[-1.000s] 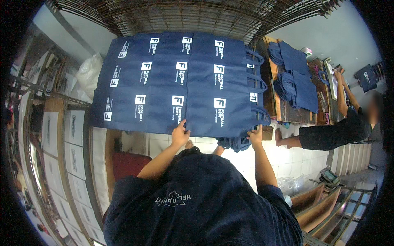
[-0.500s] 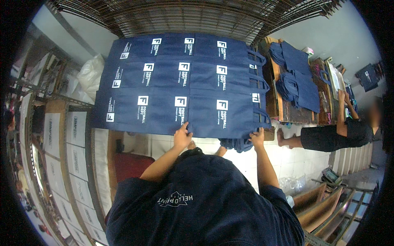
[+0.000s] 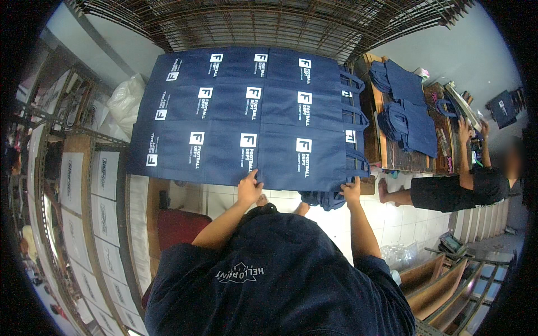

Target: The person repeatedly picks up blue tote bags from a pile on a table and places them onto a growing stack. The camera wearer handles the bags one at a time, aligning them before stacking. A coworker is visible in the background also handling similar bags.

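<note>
Navy tote bags with white printing lie in overlapping rows on a surface in front of me. The front-row tote bag [image 3: 280, 173] is between my two hands. My left hand [image 3: 249, 187] pinches its near edge, the thumb and forefinger closed on the cloth. At the bag's right near corner, close to its handle loop [image 3: 358, 162], my right hand [image 3: 351, 190] grips the edge with fingers closed. More handles stick out along the right side of the rows. Below the right part of the edge hangs a bunch of dark blue cloth [image 3: 324, 199].
A wire rack [image 3: 258, 25] rises behind the bags. To the right, a wooden table [image 3: 406, 161] carries stacked blue bags [image 3: 412, 131]; a co-worker [image 3: 443, 187] works beyond it. Shelving [image 3: 89, 185] stands left, a red seat [image 3: 179, 228] nearer, wooden boards [image 3: 431, 285] lower right.
My hands keep the same hold, and the bags sit almost unchanged in the view. At right, the co-worker's hands have moved apart, and the flat panel before them is tilted differently.
</note>
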Tool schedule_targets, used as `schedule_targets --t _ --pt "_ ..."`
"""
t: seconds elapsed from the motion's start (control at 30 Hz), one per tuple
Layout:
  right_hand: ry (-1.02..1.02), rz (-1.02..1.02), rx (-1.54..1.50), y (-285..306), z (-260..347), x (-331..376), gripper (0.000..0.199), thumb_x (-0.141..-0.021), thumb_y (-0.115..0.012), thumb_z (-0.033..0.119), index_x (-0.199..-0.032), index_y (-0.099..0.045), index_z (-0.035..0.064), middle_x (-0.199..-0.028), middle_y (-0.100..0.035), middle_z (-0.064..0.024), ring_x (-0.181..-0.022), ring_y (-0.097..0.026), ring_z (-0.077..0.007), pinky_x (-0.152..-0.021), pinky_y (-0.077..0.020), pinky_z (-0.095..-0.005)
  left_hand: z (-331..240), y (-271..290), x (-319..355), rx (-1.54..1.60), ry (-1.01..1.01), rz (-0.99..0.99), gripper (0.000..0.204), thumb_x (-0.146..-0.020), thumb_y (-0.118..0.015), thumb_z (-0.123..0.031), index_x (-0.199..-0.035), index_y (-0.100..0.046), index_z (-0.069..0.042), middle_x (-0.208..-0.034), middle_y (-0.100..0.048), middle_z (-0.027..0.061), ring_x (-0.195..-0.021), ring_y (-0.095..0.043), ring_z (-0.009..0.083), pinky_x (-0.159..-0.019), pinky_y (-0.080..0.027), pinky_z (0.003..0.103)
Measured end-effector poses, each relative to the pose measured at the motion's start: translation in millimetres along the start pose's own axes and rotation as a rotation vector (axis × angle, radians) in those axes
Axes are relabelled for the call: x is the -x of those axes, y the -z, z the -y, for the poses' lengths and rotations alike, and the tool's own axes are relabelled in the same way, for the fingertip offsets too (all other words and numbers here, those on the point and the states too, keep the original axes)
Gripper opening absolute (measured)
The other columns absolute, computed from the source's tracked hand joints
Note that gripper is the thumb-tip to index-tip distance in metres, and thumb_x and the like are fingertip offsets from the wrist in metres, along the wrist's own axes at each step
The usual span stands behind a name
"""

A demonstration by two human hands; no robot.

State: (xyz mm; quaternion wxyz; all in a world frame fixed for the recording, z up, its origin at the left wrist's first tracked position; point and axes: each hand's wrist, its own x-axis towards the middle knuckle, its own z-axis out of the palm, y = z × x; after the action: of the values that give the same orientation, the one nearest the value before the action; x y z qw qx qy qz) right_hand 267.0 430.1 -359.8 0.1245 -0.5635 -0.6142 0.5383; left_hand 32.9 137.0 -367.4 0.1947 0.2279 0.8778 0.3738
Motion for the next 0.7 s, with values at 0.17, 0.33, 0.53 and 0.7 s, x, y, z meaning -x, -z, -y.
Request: schedule_targets --t 0.17,0.33,0.53,0.7 --pt "0.053 -0.001 -0.021 0 -9 -4 0.08 -0.074 -0.057 -0.007 -0.139 -0.015 0.013 -0.095 -0.053 -0.0166 -0.077 -0.057 -0.0214 -0.055 -0.0527 -0.0284 -7 4 -1 0.003 0.061 0.049 0.054 -0.068 -0.069 -0.013 -0.118 -0.052 -0.004 -0.082 -0.064 0.014 -0.077 -0.063 0.0306 -0.071 -0.05 0.039" --pt "0.037 0.015 0.006 -1 0 1 0.076 -0.072 -0.06 -0.003 -0.137 -0.021 0.0109 -0.094 -0.056 -0.0159 -0.076 -0.057 -0.0201 -0.056 -0.0512 -0.0276 -2 4 0 -0.056 0.021 0.007 0.054 -0.068 -0.07 -0.017 -0.117 -0.052 -0.004 -0.081 -0.063 0.0132 -0.075 -0.062 0.0293 -0.069 -0.05 0.038" --pt "0.273 -0.337 0.184 22 -51 -21 0.052 -0.072 -0.065 0.006 -0.12 -0.047 0.0039 -0.09 -0.059 -0.0112 -0.074 -0.057 -0.015 -0.055 -0.0461 -0.0252 -1 12 5 -0.098 -0.081 -0.142 0.049 -0.07 -0.068 -0.021 -0.115 -0.053 -0.008 -0.084 -0.057 0.0106 -0.076 -0.058 0.0281 -0.066 -0.047 0.038" --pt "-0.024 -0.41 -0.156 74 -16 -11 0.055 -0.074 -0.068 0.016 -0.121 -0.044 0.001 -0.096 -0.058 -0.0135 -0.083 -0.058 -0.0229 -0.057 -0.0497 -0.0308 -29 34 20 -0.138 -0.11 -0.277 0.044 -0.073 -0.068 -0.022 -0.113 -0.054 -0.01 -0.077 -0.053 0.0078 -0.069 -0.055 0.0257 -0.063 -0.045 0.037"
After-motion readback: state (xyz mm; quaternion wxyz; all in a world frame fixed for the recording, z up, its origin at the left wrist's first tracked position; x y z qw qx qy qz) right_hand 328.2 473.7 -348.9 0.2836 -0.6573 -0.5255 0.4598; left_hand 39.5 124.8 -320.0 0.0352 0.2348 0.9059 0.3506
